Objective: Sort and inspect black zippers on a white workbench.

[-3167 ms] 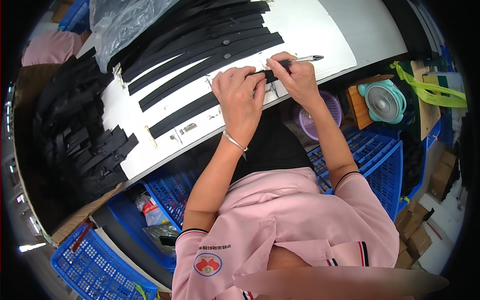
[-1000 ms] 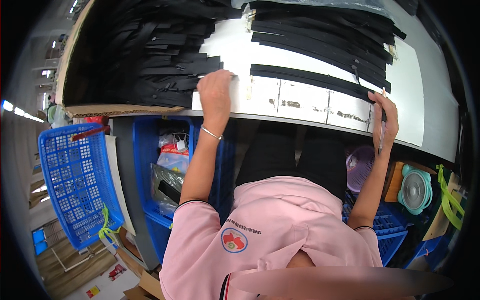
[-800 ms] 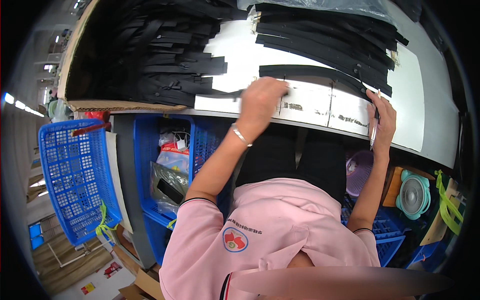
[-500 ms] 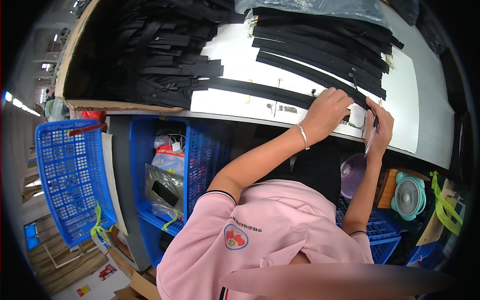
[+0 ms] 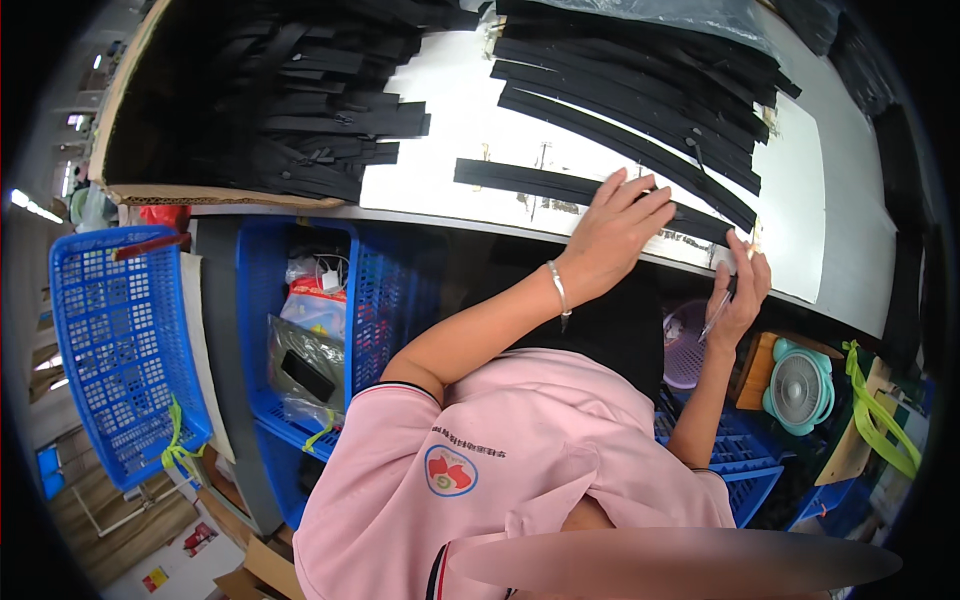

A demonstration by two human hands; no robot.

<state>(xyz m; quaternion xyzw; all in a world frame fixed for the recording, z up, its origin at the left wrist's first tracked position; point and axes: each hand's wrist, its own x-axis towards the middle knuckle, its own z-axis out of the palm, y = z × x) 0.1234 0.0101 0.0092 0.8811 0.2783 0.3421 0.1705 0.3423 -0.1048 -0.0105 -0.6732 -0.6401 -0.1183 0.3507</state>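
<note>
A black zipper strip (image 5: 520, 181) lies lengthwise near the front edge of a white sheet (image 5: 450, 75) on the table. My left hand (image 5: 618, 232), with a bracelet on its wrist, lies across this strip, fingers stretched out and slightly apart. At the strip's right end is my right hand (image 5: 737, 292). It holds a slim pen (image 5: 716, 316) pointing down toward the wrist, while a fingertip touches the strip's end. Just beyond both hands, several more black zippers (image 5: 640, 85) lie side by side, some with pulls showing.
At the left, a cardboard box (image 5: 225, 196) holds a heap of black zippers (image 5: 340, 120). Clear plastic (image 5: 690, 20) covers part of the back. Below the table are blue crates (image 5: 350, 330), a blue basket (image 5: 130, 370), a purple basket (image 5: 683, 350) and a teal fan (image 5: 798, 387).
The near strip has shifted right, its left end now clear of the heap. My left hand has moved left along it and flattened; my right hand has come down to its right end.
</note>
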